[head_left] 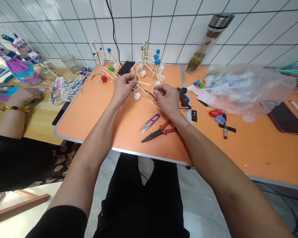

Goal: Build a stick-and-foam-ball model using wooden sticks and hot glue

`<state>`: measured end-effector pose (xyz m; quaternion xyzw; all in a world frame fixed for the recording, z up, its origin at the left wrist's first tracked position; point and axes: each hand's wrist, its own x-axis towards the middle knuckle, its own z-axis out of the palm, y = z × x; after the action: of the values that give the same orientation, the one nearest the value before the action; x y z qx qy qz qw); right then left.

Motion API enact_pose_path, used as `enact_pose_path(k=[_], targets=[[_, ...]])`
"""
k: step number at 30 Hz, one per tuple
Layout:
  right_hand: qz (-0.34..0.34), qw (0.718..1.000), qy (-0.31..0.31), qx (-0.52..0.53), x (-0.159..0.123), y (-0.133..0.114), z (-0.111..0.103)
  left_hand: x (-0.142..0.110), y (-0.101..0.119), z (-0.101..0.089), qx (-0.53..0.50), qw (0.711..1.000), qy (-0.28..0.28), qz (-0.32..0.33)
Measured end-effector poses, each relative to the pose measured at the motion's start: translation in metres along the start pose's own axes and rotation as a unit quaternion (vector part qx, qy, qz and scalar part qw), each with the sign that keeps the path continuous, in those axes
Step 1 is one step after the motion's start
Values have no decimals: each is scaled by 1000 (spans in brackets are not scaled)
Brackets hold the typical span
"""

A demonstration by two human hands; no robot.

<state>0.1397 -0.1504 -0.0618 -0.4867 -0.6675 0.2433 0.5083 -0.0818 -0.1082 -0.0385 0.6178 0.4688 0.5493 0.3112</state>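
Note:
My left hand (124, 86) pinches a small frame of wooden sticks (144, 83) with a white round piece (137, 96) at its lower end. The frame's sticks stretch rightward toward my right hand (167, 98). Its fingers are drawn together beside the frame's right end; whatever is between them is hidden. A loose wooden stick (153, 105) runs under that hand. Purple thread snips (150, 123) and red-handled pliers (159, 132) lie closer to me on the orange table (89, 123).
Stick models with coloured balls (145, 56) (102, 62) stand behind. Rightward are a glue gun (183, 96), a glass bottle (206, 46), a plastic bag (250, 87), a marker (225, 127) and a phone (288, 118). Another person's hand (24, 95) works at left beside tangled cords (69, 86).

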Motion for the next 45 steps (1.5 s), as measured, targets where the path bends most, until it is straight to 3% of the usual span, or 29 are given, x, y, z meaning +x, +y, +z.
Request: enact_pose_path(k=[8, 28, 32, 39, 45], targets=[[-105, 984, -23, -142, -8, 6, -5, 5, -2, -7, -22, 999, 37, -19], [-138, 955, -108, -240, -29, -16, -9, 10, -12, -11, 40, 999, 13, -1], [-168, 930, -150, -290, -35, -26, -10, 9, -12, -11, 44, 999, 8, 3], [-274, 859, -240, -360, -50, -54, -11, 10, -14, -12, 49, 999, 10, -10], [-298, 846, -261, -357, -56, -62, -8, 12, -18, -11, 33, 999, 7, -16]])
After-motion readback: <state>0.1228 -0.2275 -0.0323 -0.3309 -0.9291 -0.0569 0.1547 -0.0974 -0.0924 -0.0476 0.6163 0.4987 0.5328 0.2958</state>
